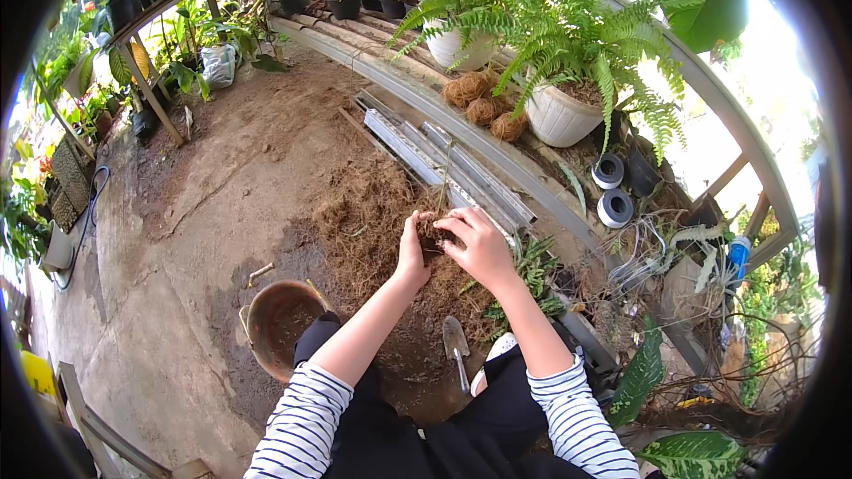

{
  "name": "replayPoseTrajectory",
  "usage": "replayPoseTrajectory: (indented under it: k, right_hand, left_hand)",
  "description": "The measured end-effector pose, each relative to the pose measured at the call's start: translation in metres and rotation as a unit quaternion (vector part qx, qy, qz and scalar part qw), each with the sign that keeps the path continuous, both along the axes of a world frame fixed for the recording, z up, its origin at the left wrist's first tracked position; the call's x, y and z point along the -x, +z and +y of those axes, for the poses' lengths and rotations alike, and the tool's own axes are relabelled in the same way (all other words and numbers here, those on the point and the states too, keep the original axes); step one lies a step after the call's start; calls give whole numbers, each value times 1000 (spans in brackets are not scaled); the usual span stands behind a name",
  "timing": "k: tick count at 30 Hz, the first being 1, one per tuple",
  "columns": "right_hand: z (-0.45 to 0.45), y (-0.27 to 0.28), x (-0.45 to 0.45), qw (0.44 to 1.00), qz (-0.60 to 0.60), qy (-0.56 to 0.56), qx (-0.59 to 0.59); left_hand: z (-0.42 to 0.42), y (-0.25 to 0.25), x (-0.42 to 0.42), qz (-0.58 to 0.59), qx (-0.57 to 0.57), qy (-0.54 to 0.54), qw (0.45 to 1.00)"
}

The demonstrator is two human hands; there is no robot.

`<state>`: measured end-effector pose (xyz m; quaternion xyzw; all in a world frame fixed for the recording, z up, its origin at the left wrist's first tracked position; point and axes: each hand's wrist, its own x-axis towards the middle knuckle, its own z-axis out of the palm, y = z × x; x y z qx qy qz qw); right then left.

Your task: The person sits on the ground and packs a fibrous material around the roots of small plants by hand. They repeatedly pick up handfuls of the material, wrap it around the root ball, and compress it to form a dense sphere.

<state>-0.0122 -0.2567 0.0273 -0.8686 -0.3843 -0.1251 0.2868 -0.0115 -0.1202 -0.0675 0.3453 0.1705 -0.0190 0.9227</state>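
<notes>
A dark, crumbly root clump (427,229) is held between my two hands above a heap of brown fibre. My left hand (414,253) cups its left side, with the thumb side up. The fingers of my right hand (480,246) pinch it from the right. A thin green stem (447,173) rises from about the clump, and its lower end is hidden by the fingers. Beneath and beyond my hands spreads the loose fibre heap (363,223), apparently coconut coir. A hand trowel (455,339) lies on the soil nearer to me, blade pointing away.
A round brown pot (283,326) with some soil inside stands by my left knee. Metal channels (426,153) lie beyond the heap. Ferns in white pots (564,116), fibre balls (468,88) and two rolls (615,208) sit along the right. A hose (93,203) runs at left.
</notes>
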Motion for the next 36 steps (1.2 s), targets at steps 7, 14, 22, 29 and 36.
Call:
replayPoseTrajectory:
  k: [7,14,22,29,36]
  right_hand:
    - [-2,-16,-4,998,-59,-5,-10]
    - [-12,-8,-3,996,-87,28,-10]
    - [-13,-6,-3,993,-106,45,-20]
    - [-20,8,0,993,-114,9,-7]
    - [-19,-1,5,993,-96,-44,55]
  left_hand:
    - [-4,29,5,35,22,-23,999]
    - [-5,37,-2,10,17,-13,1000]
    - [-4,26,-6,-68,0,-18,998]
    - [-7,32,-1,-83,22,-32,996]
    - [-21,35,3,-12,-66,-18,998]
